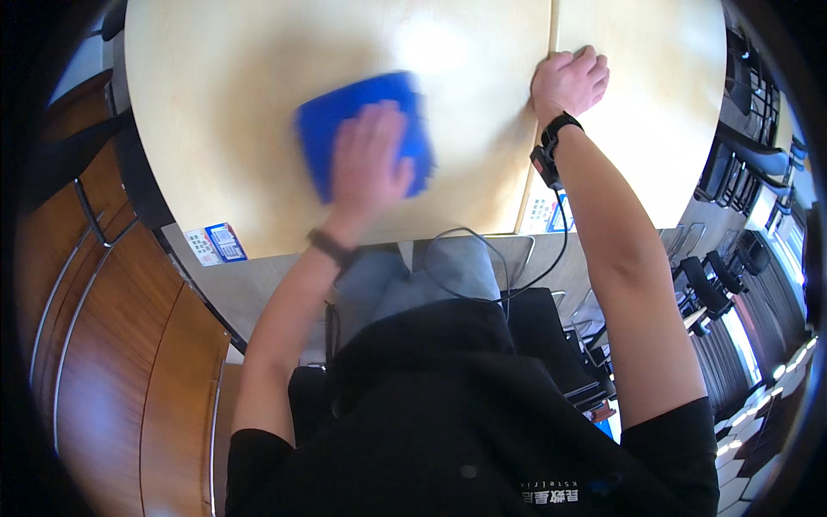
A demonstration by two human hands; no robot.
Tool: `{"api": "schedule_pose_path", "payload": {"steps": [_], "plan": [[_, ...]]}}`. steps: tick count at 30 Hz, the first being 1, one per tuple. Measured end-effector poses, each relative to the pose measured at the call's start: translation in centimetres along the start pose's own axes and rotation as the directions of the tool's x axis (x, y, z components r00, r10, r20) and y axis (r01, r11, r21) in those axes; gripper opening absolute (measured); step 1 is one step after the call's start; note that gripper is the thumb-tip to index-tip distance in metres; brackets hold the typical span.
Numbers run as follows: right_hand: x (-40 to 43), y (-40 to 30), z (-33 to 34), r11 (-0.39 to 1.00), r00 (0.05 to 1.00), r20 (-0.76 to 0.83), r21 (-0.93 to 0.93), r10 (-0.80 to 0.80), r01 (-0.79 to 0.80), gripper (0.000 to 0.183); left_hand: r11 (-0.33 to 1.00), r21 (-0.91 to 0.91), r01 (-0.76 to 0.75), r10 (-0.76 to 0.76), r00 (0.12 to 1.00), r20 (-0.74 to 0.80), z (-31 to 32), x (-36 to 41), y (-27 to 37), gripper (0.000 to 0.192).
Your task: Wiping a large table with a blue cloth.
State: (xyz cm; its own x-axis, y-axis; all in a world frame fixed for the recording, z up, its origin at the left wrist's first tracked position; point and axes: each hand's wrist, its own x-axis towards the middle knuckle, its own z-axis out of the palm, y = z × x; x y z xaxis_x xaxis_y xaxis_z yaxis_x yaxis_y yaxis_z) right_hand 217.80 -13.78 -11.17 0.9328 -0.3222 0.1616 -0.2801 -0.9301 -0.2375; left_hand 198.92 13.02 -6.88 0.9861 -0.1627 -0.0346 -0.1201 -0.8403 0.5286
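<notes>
My left hand (371,152) lies palm down on a folded blue cloth (316,139), holding it against the light wood-look tabletop (213,129). Both hand and cloth are blurred, and the palm hides the cloth's middle. My right hand (572,81) rests on the table at the seam (553,29) between two tabletops. Its fingers are curled in, and nothing shows in them. Around the right wrist is a black strap with a small device (546,165), from which a thin black cable (561,252) loops down over my lap. A dark band (333,249) circles the left wrist.
Printed stickers (215,244) mark the table's near edge at left, with another (546,212) by the right forearm. A wooden panel with metal rails (129,362) stands at left. Several black chairs (704,284) line the right side. A dark seat (533,323) is beside me.
</notes>
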Motion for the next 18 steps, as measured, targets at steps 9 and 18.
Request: {"api": "schedule_pose_path", "payload": {"steps": [9, 18], "plan": [[0.5, 1.5, 0.4, 0.997, 0.998, -0.033, -0.055, -0.047, 0.045, 0.056, 0.790, -0.252, -0.560, 0.613, 0.702, 0.362, 2.5, -2.8, 4.2, 0.060], [-0.6, -0.3, -1.0, 0.998, 0.998, -0.061, -0.068, 0.003, -0.007, 0.052, 0.919, -0.004, -0.394, 0.376, 0.874, 0.307, -3.9, -7.3, -7.8, 0.057]]}}
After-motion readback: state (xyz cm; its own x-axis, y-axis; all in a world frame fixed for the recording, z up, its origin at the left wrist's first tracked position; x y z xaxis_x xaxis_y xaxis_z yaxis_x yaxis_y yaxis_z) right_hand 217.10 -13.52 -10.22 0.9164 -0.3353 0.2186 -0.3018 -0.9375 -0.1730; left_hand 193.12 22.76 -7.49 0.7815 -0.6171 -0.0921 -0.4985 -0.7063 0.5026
